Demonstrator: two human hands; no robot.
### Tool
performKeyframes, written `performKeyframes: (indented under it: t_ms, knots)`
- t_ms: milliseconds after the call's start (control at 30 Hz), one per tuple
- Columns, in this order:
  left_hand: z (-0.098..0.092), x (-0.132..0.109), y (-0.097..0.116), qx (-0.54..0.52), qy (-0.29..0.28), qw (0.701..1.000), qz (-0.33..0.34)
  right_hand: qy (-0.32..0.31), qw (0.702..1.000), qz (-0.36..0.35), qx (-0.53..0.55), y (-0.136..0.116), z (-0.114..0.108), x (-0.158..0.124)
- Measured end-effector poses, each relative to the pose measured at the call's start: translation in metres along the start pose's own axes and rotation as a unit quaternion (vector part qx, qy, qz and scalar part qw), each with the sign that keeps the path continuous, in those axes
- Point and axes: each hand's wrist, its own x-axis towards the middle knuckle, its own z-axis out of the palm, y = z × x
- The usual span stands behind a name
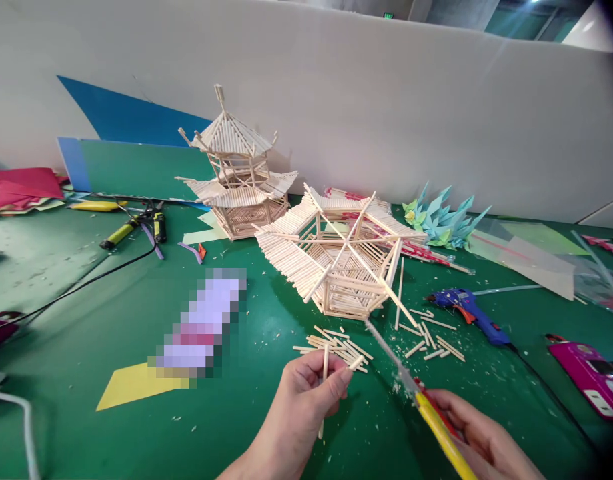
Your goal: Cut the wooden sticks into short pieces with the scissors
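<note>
My left hand point(313, 393) is closed at the bottom middle, pinching thin wooden sticks point(325, 362). One stands nearly upright, and a short one pokes out by the thumb. To its right, my right hand point(479, 430) is wrapped round a utility knife point(439, 427) with a yellow and red handle. Its long narrow blade points up and left, its tip near the base of a six-sided stick roof model point(343, 267). Loose cut sticks point(336, 343) lie just beyond my left hand. More short sticks point(436, 337) are scattered right of the blade.
A tiered stick pagoda point(236, 173) stands behind on the left. At right lie a blue glue gun point(469, 313), its cord and a magenta device point(586, 373). Pliers point(136, 227), yellow paper point(131, 387) and a blurred patch occupy the left. Folded-paper plant point(439, 217) sits by the wall.
</note>
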Motion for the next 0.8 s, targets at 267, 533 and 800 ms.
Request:
performKeyframes:
  t_ms: [267,533,800]
  knots:
    - [-0.005,0.004,-0.008,-0.090,-0.027,0.995,-0.022,0.243,0.851,-0.108,-0.453,0.051,-0.036,-0.003]
    - [0.012,0.003,-0.015,-0.096,-0.062,0.992,-0.056,0.137,0.970,-0.156,-0.130,-0.026,0.035,0.009]
    - [0.004,0.000,-0.013,-0.102,-0.004,0.994,-0.038,0.085,0.982,-0.163,-0.037,-0.056,0.065,0.054]
